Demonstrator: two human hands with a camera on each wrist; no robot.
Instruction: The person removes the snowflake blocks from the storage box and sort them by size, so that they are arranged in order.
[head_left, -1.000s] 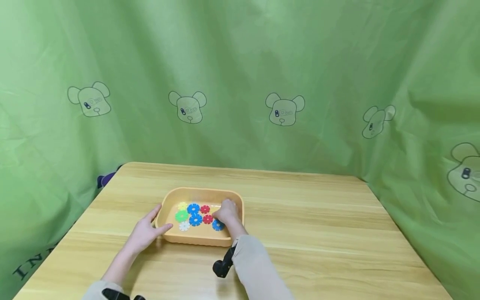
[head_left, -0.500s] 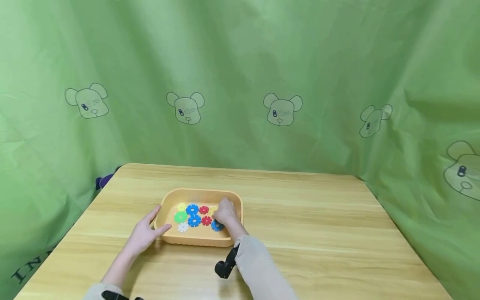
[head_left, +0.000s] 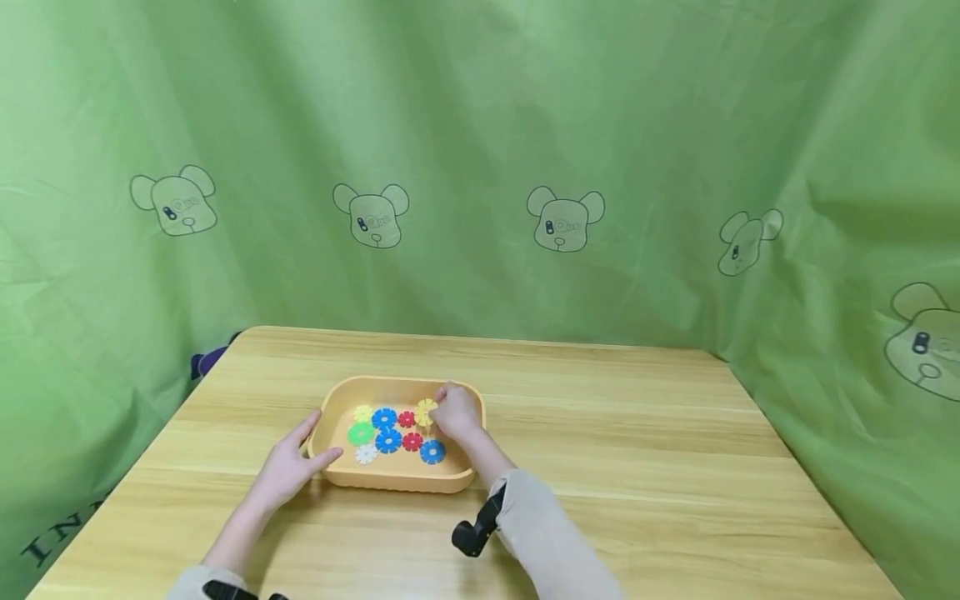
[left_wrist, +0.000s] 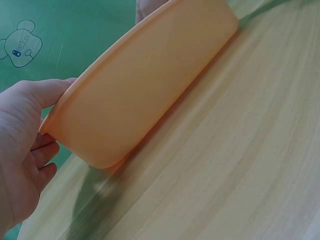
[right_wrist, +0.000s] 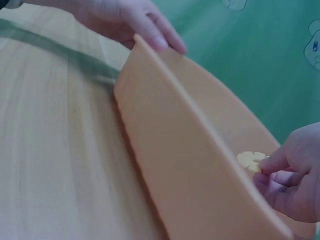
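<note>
1. The right hand (head_left: pixel 457 413) pinched a yellow disc (head_left: pixel 424 412), just left of that hand, over the right far part of the tray (head_left: pixel 397 482); the left hand (head_left: pixel 288 468) was farther off.
2. The left hand gripped the tray's left end; its long axis ran left-right on the bench (head_left: pixel 637 433).
3. Inside lay blue discs (head_left: pixel 388 441), red discs (head_left: pixel 412 442), a green disc (head_left: pixel 361 433), a white disc (head_left: pixel 366 454) and a pale disc (head_left: pixel 363 413).

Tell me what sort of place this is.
Probably a screened-off indoor recording corner: green sheeting printed with animal heads hangs behind and along both sides of a wood-grain table, and a black wrist-worn device shows at one sleeve.
</note>
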